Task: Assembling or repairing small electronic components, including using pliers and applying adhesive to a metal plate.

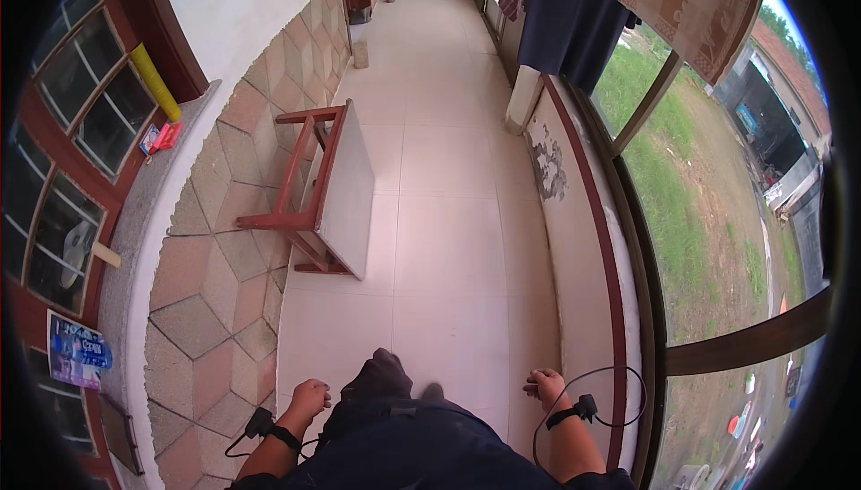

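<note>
My left hand (309, 397) hangs beside my left thigh, its fingers loosely curled in and nothing seen in them. On the other side, my right hand (545, 386) is held out from my body near the low wall, fingers bent but slightly apart, holding nothing. Each wrist wears a black strap with a small dark device and a cable. Ahead and to the left, a table (345, 190) with a red wooden frame lies tipped on its side. Its legs point to the tiled wall and its pale top faces the walkway. Neither hand touches it.
A pale tiled floor (448, 248) runs ahead as a corridor. On the left, a stone sill (143, 212) carries a yellow tube (155, 82) and a red packet (161, 138). Dark clothes (569, 19) hang at the upper right, above a low wall (583, 248) with windows.
</note>
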The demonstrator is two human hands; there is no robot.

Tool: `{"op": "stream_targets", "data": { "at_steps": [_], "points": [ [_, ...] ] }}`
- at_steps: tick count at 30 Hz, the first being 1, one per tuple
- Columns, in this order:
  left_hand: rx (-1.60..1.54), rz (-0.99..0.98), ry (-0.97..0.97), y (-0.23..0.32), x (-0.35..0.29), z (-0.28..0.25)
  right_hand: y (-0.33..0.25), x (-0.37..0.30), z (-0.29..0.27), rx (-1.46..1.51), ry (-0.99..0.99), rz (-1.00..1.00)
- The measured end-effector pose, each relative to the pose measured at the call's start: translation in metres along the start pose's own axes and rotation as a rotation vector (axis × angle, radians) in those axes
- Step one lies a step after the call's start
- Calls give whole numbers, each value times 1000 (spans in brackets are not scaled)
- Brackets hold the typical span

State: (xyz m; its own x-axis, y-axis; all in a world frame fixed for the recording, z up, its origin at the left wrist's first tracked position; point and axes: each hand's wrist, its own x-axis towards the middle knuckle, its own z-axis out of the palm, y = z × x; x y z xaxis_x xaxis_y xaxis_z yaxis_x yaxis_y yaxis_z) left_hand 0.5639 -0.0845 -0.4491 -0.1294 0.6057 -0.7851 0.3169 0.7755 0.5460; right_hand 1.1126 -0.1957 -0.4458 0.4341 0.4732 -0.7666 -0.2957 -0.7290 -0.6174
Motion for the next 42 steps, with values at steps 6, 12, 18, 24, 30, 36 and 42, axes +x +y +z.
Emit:
{"op": "stream_targets", "data": {
  "at_steps": [6, 12, 18, 24, 30, 36, 42],
  "points": [
    [21, -13, -42, 126, 99, 34, -178, 128, 69, 0, -45, -113],
    [187, 183, -43, 333, 219, 52, -266, 232, 113, -78, -94, 43],
    [284, 397, 54, 527, 335, 53, -386, 315, 152, -39, -88, 126],
    [226, 334, 103, 664, 431, 70, -539, 474, 213, -146, -148, 105],
    [243, 204, 107, 776, 484, 70, -757, 600, 343, -358, -324, -95],
    [133, 61, 178, 895, 579, 72, -969, 681, 476, -395, -451, -230],
    [128, 128, 153, 1066, 724, 58, -1067, 788, 511, -362, -326, -52]
  ]
}}
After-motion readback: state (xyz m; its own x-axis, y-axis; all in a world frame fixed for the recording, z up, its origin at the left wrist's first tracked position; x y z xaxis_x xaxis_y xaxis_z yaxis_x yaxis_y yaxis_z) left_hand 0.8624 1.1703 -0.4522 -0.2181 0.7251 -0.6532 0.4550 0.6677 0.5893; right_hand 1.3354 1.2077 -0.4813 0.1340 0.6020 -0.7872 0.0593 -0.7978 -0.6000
